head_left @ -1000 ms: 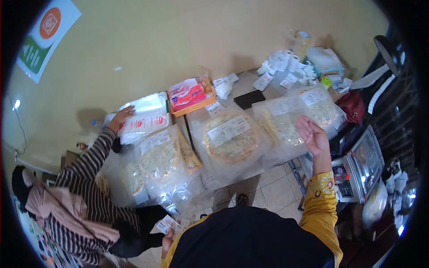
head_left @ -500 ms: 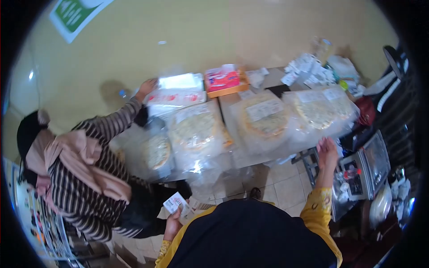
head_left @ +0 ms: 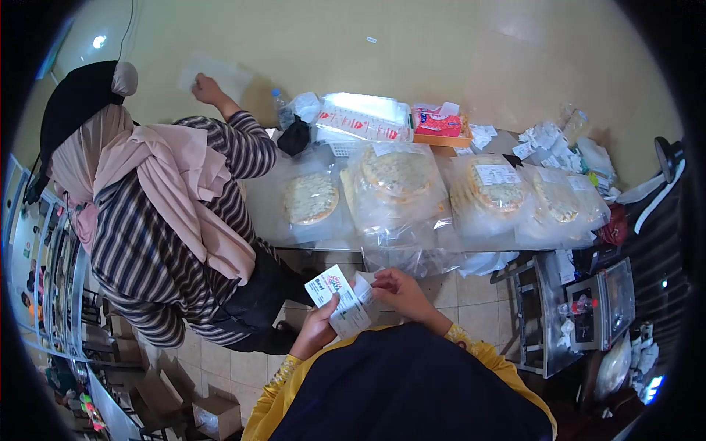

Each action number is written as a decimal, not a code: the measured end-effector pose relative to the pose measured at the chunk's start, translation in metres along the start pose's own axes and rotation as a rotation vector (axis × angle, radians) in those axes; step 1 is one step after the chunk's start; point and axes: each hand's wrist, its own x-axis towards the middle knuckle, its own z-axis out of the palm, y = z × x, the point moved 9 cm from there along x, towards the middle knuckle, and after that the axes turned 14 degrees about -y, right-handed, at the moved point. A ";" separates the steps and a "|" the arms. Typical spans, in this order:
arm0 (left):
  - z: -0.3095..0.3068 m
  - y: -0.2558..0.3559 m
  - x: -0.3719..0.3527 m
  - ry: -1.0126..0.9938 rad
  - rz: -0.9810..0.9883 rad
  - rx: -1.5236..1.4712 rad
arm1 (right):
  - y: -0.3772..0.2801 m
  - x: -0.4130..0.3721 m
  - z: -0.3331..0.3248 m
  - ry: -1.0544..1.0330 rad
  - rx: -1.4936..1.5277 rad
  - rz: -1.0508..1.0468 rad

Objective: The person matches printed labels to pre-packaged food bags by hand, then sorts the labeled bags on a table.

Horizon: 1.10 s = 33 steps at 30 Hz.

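My left hand (head_left: 316, 328) grips a stack of printed labels (head_left: 334, 294), white with red and black lettering; "Beef" is readable on the top one. My right hand (head_left: 403, 294) pinches a small whitish piece at the stack's right edge. Beyond both hands, bagged round pizzas lie along the table: a single one (head_left: 310, 198) at the left, a stack (head_left: 397, 176) in the middle, another stack (head_left: 496, 187) with a white label, and more bags (head_left: 562, 198) at the right.
A co-worker in a striped top (head_left: 158, 242) stands at the left, one hand (head_left: 208, 90) raised by a clear sheet. Printed plastic bags (head_left: 360, 121), an orange box (head_left: 441, 136) and crumpled papers (head_left: 555, 147) line the table's back. A metal-framed stand (head_left: 537, 312) is at right.
My right hand has come from the table's right side to the labels in my left hand. The co-worker's hand has left the plastic bags and risen. The view has shifted left.
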 end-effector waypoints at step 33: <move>0.034 0.010 0.140 -0.113 -0.018 -0.290 | -0.119 0.034 -0.083 0.100 -0.855 -0.287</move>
